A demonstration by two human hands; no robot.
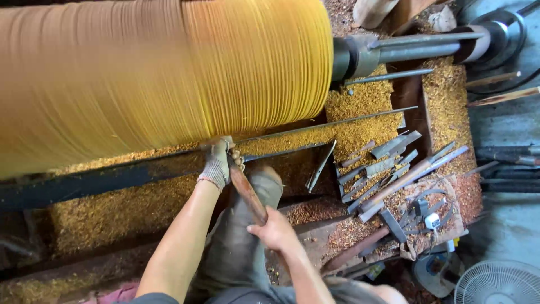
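Note:
A large yellow-orange wooden cylinder [163, 73] fills the top of the head view, blurred and ridged, mounted on a lathe. My left hand [218, 163], in a grey knit glove, grips the front end of a turning chisel against the long metal tool rest [112, 177], right under the wood. My right hand [275, 229], bare, holds the chisel's brown wooden handle [250, 198] lower down. The chisel's tip is hidden at the wood.
Yellow wood shavings [360, 121] cover the lathe bed. Several loose metal chisels and tools [388, 169] lie at right. The steel tailstock shaft [416, 48] holds the wood's right end. A white fan [498, 284] stands bottom right. My trouser leg [236, 247] is below.

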